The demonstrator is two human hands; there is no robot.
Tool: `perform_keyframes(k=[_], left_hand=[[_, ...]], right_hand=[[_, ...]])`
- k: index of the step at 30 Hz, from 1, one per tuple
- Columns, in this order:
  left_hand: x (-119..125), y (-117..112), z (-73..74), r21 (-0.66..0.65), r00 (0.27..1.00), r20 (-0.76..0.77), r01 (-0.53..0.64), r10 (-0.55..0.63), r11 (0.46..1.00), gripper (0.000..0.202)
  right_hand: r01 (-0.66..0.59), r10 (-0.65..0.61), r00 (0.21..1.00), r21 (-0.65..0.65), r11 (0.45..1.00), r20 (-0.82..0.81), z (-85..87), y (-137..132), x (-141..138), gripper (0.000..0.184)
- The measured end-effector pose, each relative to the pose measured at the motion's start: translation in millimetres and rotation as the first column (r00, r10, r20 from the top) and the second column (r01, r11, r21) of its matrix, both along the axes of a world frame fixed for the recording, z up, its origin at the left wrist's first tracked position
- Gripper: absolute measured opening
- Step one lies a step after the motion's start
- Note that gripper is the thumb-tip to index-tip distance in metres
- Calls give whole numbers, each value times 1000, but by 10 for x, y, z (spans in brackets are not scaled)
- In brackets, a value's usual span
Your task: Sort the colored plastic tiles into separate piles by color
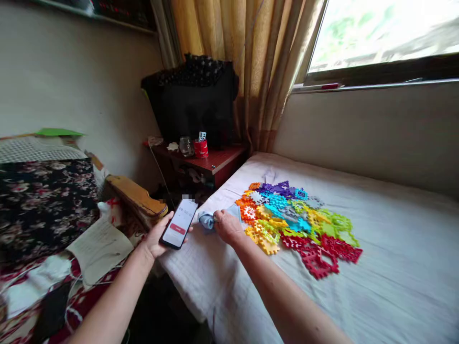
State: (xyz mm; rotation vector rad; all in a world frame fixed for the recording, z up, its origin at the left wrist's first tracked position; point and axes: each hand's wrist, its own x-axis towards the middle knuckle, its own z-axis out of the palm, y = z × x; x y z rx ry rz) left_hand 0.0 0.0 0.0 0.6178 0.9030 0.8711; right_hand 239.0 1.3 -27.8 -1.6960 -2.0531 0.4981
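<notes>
My left hand (158, 237) holds a black phone (179, 223) with its lit screen facing up, showing a red button. My right hand (227, 226) rests on the white bed sheet (394, 267), fingers closed on a light blue cloth (208, 220) bunched near the bed's corner. Just right of that hand lies a heap of colourful plastic interlocking tiles (297, 220) in orange, purple, cyan, yellow, green and red, spread flat on the sheet.
A red-brown side table (215, 162) behind the bed corner carries a glass jar (186, 145), a red cup (201, 148) and a black bag (195, 102). Curtains and a window are behind. At left is floral bedding (46, 200) with papers.
</notes>
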Motion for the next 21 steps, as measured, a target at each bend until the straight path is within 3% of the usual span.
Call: perform_keyframes(k=[2,4,5,7,10,12,14,17,19,20,21], left_hand=[[17,10,-41,-33,999,20,35,-34,999,55],[39,27,-89,-54,995,59,78,-75,995,57],[54,37,-117,-61,991,85,106,-100,993,57],[90,56,-181,-59,977,151,160,-150,985,59],[167,61,-284,-31,946,246,225,-211,974,60],[232,46,-335,3,934,275,238,-230,971,59],[305,27,-351,30,938,260,230,-230,973,57],[430,23,-287,46,974,95,204,-207,978,56],[529,37,-203,100,970,-192,170,-149,980,57],[585,43,-160,164,920,-381,171,-97,972,57],[644,44,-122,246,817,-576,206,-28,947,54]], right_hand=[[148,-142,975,20,989,-170,85,18,86,28],[262,-238,885,4,965,-401,171,-8,202,27],[310,-269,792,-18,950,-549,211,-47,276,26],[349,-273,532,-86,933,-802,278,-176,454,28],[316,-262,174,-198,928,-949,316,-460,767,34],[330,-290,43,-261,907,-956,294,-657,972,35],[358,-331,-34,-321,877,-943,251,-828,1152,35],[384,-376,-99,-384,840,-921,203,-1005,1343,34],[401,-378,-126,-395,826,-917,208,-1068,1411,33],[407,-371,-136,-393,824,-919,221,-1084,1426,33],[409,-363,-142,-389,825,-921,238,-1090,1431,33]])
